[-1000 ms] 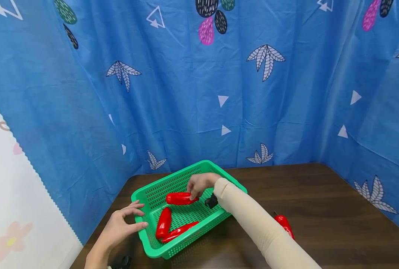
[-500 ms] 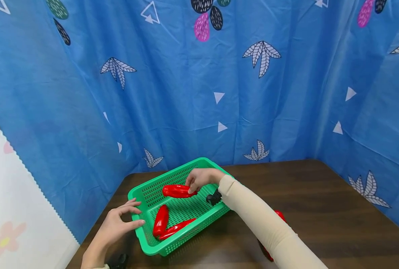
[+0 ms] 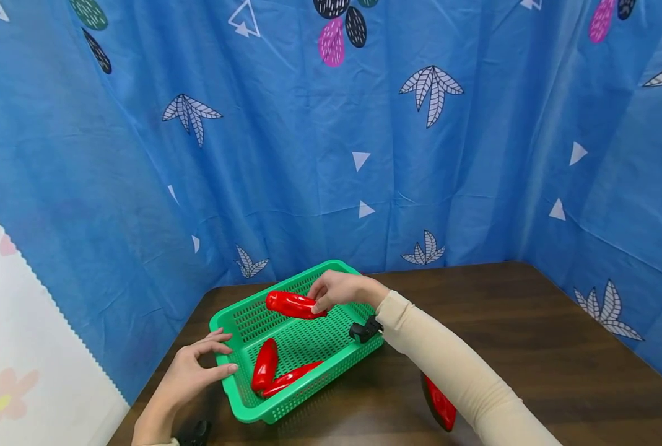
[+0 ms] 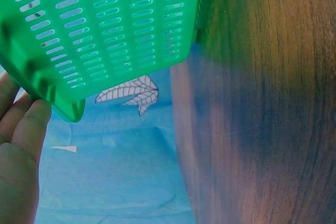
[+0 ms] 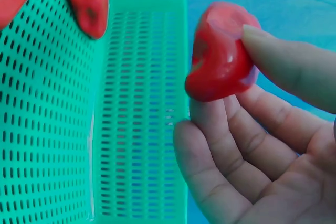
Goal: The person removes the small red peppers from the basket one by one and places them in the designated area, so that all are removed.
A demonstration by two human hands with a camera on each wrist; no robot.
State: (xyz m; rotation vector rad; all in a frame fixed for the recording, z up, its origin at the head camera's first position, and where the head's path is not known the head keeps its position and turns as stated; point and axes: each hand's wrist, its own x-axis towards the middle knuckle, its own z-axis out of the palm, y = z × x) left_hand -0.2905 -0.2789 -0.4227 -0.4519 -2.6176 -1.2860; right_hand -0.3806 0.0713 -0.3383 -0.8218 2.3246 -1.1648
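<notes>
In the head view my right hand (image 3: 336, 291) pinches one end of a shiny red pepper (image 3: 288, 304) between thumb and fingers, above the green basket (image 3: 303, 399). The right wrist view shows this pepper (image 5: 223, 51) end-on between thumb and fingers. Two more red peppers, one plump (image 3: 265, 365) and one slim (image 3: 291, 379), lie in the near left part of the basket. My left hand (image 3: 188, 375) rests at the basket's left rim, fingers loosely spread. From the left wrist, its fingertips (image 4: 37, 111) show against the underside of the rim.
Another red pepper (image 3: 439, 402) lies on the dark wooden table (image 3: 509, 322), partly hidden by the right sleeve (image 3: 448, 365). A blue patterned curtain (image 3: 286, 155) hangs behind the table, and a white flowered cloth (image 3: 30, 371) hangs at the left.
My right hand has lifted the pepper higher over the basket and slightly tilted it. The left hand stays at the rim. The head view has shifted a little, uncovering a pepper near the right sleeve.
</notes>
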